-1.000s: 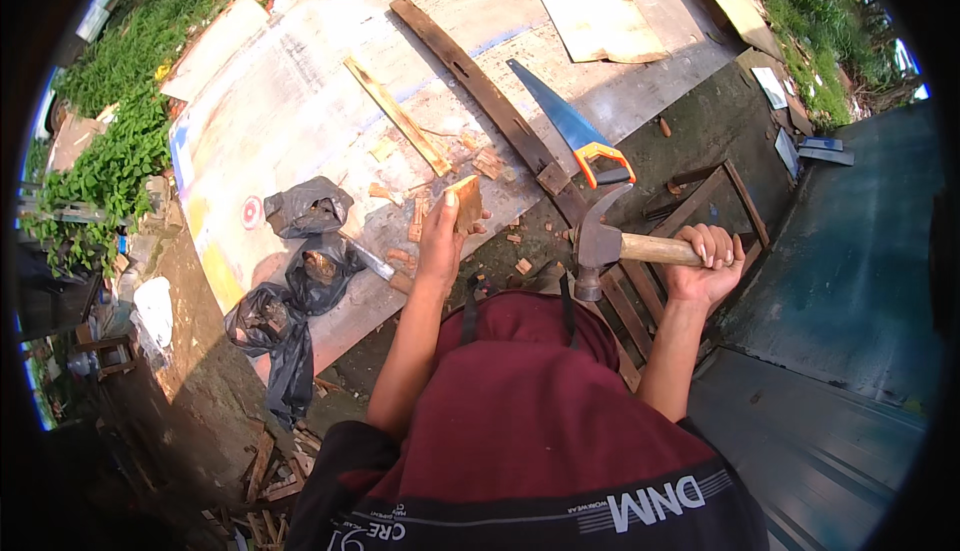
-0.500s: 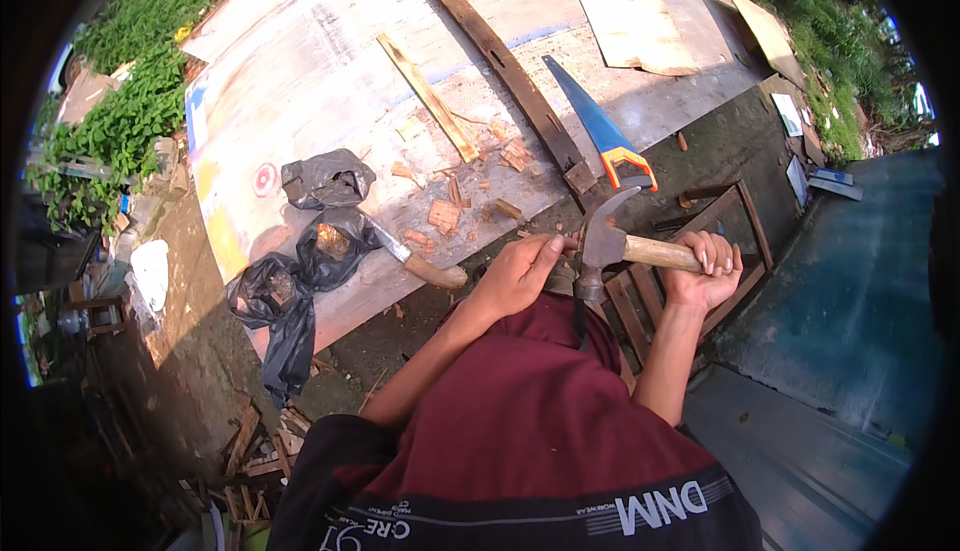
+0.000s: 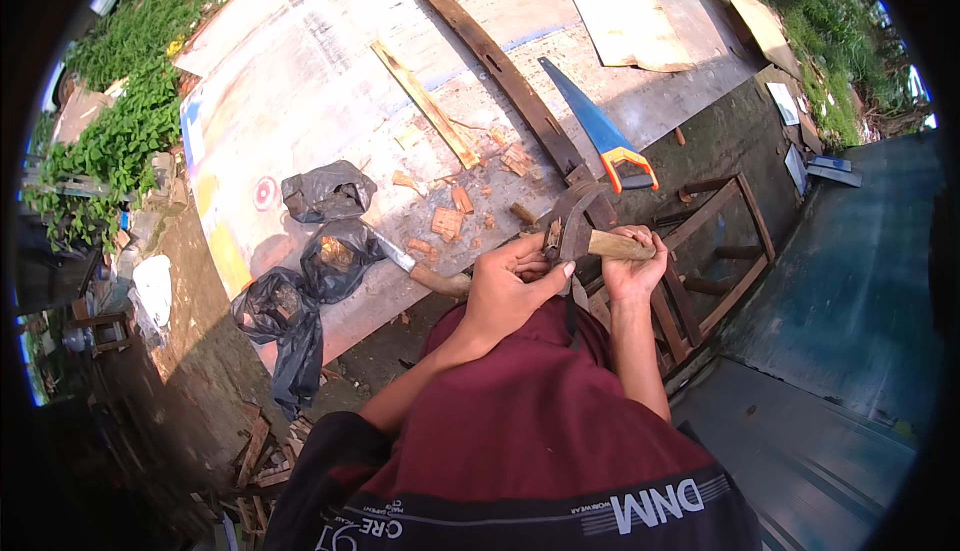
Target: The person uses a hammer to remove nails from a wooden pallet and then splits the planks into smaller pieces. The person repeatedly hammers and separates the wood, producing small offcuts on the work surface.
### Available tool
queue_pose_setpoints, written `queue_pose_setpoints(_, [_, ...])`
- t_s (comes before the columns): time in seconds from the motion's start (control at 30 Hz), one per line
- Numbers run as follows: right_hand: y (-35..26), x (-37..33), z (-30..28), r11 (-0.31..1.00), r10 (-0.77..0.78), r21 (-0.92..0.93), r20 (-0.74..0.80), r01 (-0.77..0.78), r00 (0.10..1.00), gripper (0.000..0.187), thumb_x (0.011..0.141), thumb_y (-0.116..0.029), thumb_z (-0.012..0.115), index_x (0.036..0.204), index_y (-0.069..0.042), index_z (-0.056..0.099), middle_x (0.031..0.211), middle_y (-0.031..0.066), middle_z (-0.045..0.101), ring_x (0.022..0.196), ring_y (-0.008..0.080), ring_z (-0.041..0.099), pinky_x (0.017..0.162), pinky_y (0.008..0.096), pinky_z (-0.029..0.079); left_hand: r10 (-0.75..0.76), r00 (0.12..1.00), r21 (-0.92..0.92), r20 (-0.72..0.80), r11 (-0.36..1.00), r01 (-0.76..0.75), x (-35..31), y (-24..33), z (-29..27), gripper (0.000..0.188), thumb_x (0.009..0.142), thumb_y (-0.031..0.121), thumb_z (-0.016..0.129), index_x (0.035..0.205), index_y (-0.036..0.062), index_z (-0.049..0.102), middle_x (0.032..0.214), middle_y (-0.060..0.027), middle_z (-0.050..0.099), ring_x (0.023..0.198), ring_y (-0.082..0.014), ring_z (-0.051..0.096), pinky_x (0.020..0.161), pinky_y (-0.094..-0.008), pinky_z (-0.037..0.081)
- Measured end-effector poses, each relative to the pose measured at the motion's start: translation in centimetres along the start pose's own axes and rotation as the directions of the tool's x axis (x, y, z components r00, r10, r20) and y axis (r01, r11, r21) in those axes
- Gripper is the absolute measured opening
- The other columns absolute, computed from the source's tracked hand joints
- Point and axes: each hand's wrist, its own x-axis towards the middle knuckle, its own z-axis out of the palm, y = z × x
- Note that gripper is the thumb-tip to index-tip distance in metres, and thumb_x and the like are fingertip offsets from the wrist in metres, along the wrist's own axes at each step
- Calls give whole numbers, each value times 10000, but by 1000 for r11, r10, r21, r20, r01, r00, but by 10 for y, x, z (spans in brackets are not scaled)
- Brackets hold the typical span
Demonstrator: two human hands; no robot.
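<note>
My right hand (image 3: 634, 263) is wrapped round the wooden handle of a claw hammer (image 3: 575, 231). Its metal head is over the table's near edge, with the curved claw upward. My left hand (image 3: 508, 286) is closed beside the head, thumb and curled fingers up against it; whatever it pinches is hidden. Just beyond the hammer lies the near end of a long dark wooden plank (image 3: 505, 81). A handsaw (image 3: 590, 121) with a blue blade and orange handle lies to the plank's right.
The big worn table board (image 3: 330, 101) bears a thin pale wood strip (image 3: 425, 101), wood chips (image 3: 447, 221), black plastic bags (image 3: 335, 256) and a wooden-handled tool (image 3: 440, 279). A wooden frame (image 3: 755, 216) stands at right. Scrap wood (image 3: 255, 451) lies on the ground at lower left.
My right hand has brought the hammer left, its head now close against my left hand. The left hand's fingers have curled and its thumb has shifted lower.
</note>
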Motion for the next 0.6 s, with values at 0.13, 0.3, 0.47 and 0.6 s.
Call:
queue_pose_setpoints(0.13, [11, -15, 24, 998, 62, -39, 215, -55, 975, 224, 881, -177, 518, 670, -107, 483, 703, 17, 534, 777, 184, 578, 916, 380, 472, -40, 995, -72, -91, 997, 33, 4, -21, -32, 346, 973, 87, 658, 1284, -59, 620, 1057, -111, 727, 869, -119, 680, 749, -249, 533])
queue_pose_setpoints(0.3, [25, -26, 55, 690, 290, -724, 271, -4, 918, 217, 938, -196, 582, 864, -11, 668, 1030, 140, 702, 958, 244, 669, 1036, 427, 503, -112, 971, -158, -210, 984, 79, 5, -27, -65, 333, 986, 174, 647, 1243, -36, 637, 1004, -89, 715, 808, -128, 653, 725, -273, 513])
queue_pose_setpoints(0.47, [10, -21, 57, -253, 623, -963, -89, 93, 777, 435, 954, -261, 726, 1292, 2, 646, 1158, 137, 717, 928, 181, 699, 736, 293, 551, -21, 995, -21, -94, 1000, 19, 2, -29, -108, 353, 975, 146, 676, 1261, -54, 621, 1029, -87, 707, 865, -107, 656, 789, -288, 535])
queue_pose_setpoints(0.6, [55, -26, 51, -610, 583, -721, -128, 329, 802, 414, 879, -327, 802, 1082, 16, 690, 877, 184, 722, 793, 272, 709, 735, 422, 524, 151, 984, 395, -94, 913, -102, 4, -42, -102, 483, 958, 158, 702, 1347, -94, 563, 1197, -183, 703, 1068, -189, 688, 902, -339, 540])
